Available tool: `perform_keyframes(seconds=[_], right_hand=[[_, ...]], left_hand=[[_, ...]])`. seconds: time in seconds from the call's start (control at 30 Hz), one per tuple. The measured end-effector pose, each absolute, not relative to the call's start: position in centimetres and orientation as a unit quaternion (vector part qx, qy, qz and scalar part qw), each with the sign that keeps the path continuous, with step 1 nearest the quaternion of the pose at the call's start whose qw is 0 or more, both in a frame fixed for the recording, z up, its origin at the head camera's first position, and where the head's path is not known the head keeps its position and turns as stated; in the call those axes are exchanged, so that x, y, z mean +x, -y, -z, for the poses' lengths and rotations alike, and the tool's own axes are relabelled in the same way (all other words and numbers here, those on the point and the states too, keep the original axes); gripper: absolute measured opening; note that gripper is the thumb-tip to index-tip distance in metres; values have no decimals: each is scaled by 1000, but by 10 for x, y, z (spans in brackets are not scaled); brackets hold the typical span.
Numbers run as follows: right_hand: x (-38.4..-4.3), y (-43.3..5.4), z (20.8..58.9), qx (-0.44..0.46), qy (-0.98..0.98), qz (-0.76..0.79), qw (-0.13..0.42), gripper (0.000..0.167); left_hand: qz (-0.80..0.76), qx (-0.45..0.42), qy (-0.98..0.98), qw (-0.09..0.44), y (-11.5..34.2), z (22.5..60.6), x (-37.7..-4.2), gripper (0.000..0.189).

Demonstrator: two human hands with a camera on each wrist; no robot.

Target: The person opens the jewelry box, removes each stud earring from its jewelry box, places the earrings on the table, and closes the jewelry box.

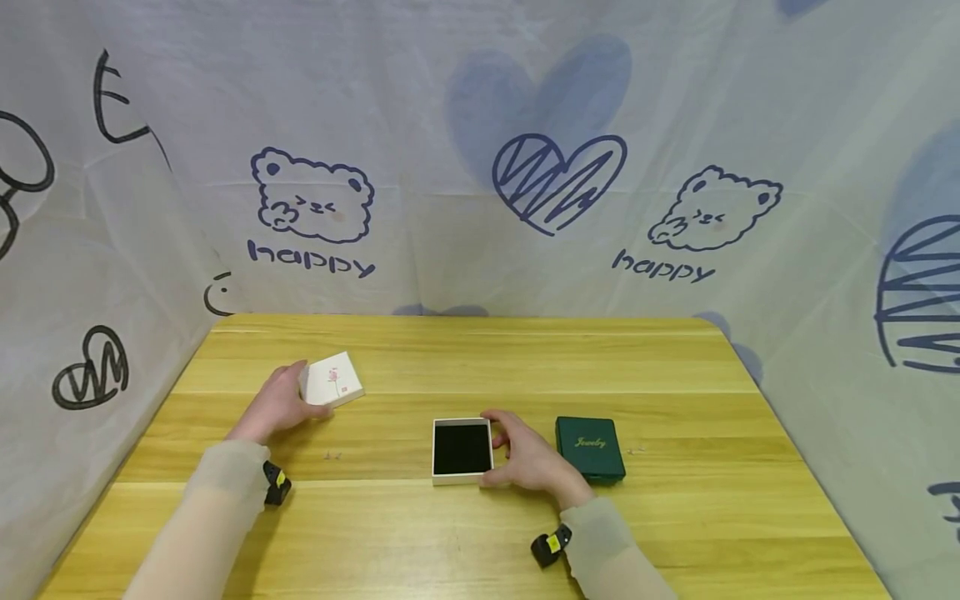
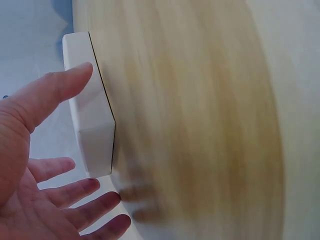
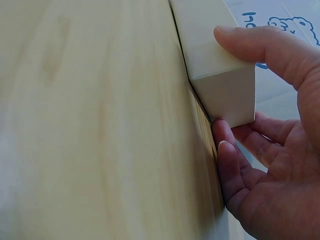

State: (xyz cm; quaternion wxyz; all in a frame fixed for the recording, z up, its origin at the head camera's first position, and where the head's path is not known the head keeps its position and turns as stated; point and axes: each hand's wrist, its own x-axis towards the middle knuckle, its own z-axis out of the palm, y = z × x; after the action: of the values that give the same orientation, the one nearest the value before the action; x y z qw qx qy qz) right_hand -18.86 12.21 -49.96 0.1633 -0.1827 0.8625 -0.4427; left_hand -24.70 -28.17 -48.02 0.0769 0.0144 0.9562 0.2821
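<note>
At the back left of the table lies a square white box lid [image 1: 331, 379] printed with a pink flower. My left hand [image 1: 279, 402] is at its left side, thumb along the front wall [image 2: 87, 102] and the other fingers spread and fairly straight near the corner. Near the middle sits an open white box [image 1: 462, 480] with a black inside. My right hand [image 1: 529, 456] grips this box from the right. Its thumb presses the front wall [image 3: 205, 45], while other fingers reach round the right side and far corner.
A dark green box [image 1: 590, 448] with gold "Jewelry" lettering stands just right of my right hand. The wooden table [image 1: 480, 358] ends at a white cloth backdrop [image 1: 435, 233] with bear and heart drawings. A black camera strap [image 1: 552, 546] is on each wrist.
</note>
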Motion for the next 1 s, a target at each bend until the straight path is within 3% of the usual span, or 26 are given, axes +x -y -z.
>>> perform_keyframes(seconds=[0.47,1.0], right_hand=[[-188,-123,501,-178,-860,447,167,93],[-188,-121,500,-176,-863,443,164,94]], left_hand=[[-279,-1,-957,76,280,482,-247,100],[-269,28,-962,29,265,472,-238,98]])
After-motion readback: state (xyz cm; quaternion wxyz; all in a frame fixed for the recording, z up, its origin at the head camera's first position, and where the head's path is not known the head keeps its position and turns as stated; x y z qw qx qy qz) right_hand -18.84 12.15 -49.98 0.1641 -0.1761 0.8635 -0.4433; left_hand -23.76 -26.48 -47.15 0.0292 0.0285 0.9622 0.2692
